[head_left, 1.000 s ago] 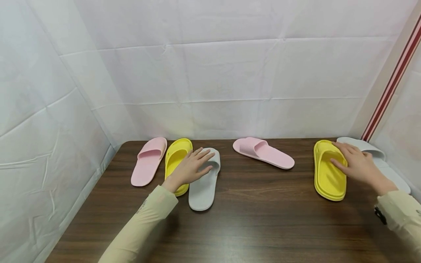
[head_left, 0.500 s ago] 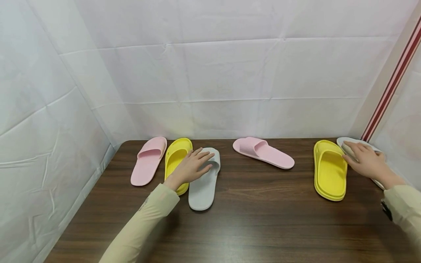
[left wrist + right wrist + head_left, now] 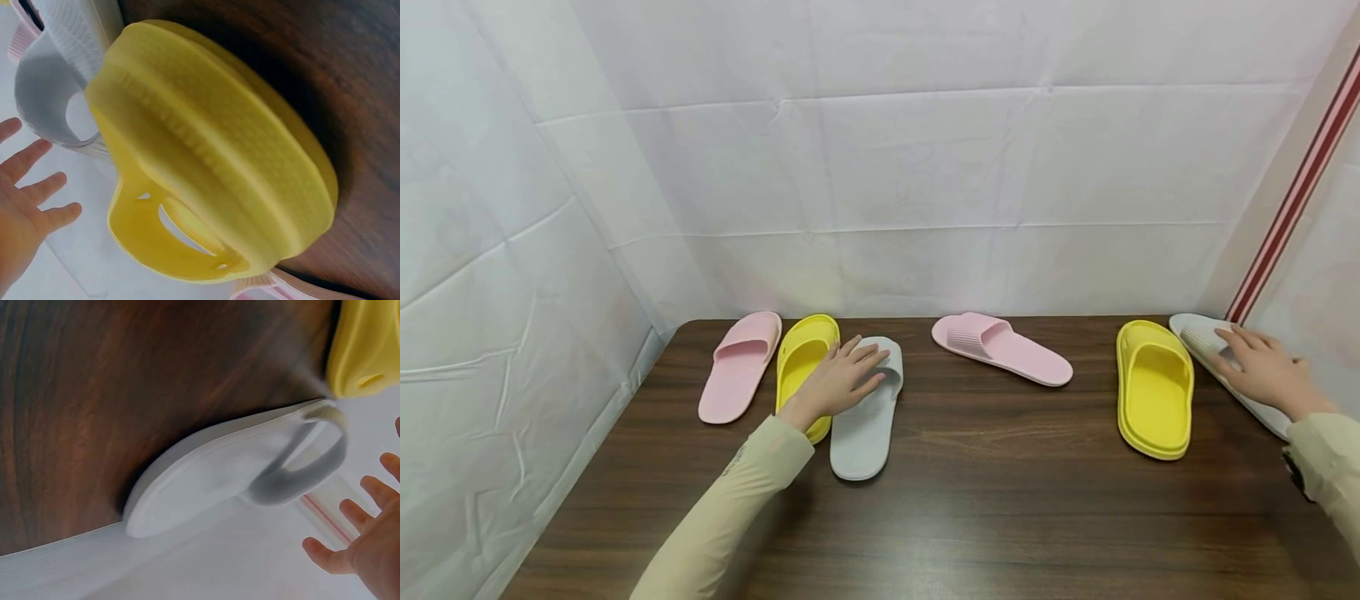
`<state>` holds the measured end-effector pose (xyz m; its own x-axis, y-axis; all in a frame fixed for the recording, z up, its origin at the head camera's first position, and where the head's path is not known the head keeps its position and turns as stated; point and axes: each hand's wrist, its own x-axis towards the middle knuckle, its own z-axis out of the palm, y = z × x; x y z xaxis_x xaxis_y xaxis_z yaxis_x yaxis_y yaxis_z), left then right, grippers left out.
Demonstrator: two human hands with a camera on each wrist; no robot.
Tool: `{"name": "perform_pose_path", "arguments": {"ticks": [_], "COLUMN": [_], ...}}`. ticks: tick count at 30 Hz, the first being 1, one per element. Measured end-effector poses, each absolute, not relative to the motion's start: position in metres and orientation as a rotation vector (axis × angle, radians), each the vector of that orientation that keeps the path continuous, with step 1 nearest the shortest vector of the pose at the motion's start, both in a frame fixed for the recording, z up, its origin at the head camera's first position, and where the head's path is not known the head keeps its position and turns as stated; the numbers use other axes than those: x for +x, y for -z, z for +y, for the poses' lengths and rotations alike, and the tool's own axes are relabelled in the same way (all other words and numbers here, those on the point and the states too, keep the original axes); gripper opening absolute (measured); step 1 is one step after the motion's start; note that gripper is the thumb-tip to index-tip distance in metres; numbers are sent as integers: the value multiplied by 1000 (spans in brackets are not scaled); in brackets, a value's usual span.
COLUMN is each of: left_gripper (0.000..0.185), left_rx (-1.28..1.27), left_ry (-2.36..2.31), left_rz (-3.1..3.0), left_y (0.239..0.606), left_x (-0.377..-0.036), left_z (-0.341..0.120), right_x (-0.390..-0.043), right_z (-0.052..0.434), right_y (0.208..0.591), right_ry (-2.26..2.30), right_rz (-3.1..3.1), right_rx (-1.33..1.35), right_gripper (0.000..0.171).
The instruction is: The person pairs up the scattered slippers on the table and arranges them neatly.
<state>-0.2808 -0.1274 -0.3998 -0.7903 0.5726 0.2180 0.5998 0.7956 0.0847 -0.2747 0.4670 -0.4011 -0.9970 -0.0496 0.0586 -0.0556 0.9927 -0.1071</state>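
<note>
Far left of desk (image 3: 970,500): pink slipper (image 3: 739,365), yellow slipper (image 3: 803,367), grey slipper (image 3: 867,412) side by side. Left hand (image 3: 842,382) rests on grey strap, fingers straight, released. Far centre: second pink slipper (image 3: 1000,348). Right: second yellow slipper (image 3: 1153,387) just beside white slipper (image 3: 1206,342); right hand (image 3: 1262,371) lies flat on it, fingers released. Likely light, soft foam; take by strap.

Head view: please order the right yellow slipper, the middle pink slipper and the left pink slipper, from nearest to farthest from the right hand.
1. Right yellow slipper, just beside the right hand.
2. Middle pink slipper, table centre, at the back.
3. Left pink slipper, far left.
</note>
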Motion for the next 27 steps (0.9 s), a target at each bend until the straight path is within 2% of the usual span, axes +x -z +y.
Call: {"name": "perform_pose_path", "arguments": {"ticks": [5,17,27], "left_gripper": [43,46,46], "left_rx": [-922,-891,-889], "left_ry": [181,121,97], "left_rz": [-2827,-2898,-2905], "left_y": [400,402,404], "left_x": [-283,-286,-288], "left_z": [-126,-124,-122], "right_x": [-277,-281,-280], "right_z": [476,486,484], "right_y": [413,424,423], "right_ry": [-166,-211,-191], "right_rz": [-3068,-3082,-3102], "right_rx": [-58,-122,-153], "right_gripper": [68,80,69]}}
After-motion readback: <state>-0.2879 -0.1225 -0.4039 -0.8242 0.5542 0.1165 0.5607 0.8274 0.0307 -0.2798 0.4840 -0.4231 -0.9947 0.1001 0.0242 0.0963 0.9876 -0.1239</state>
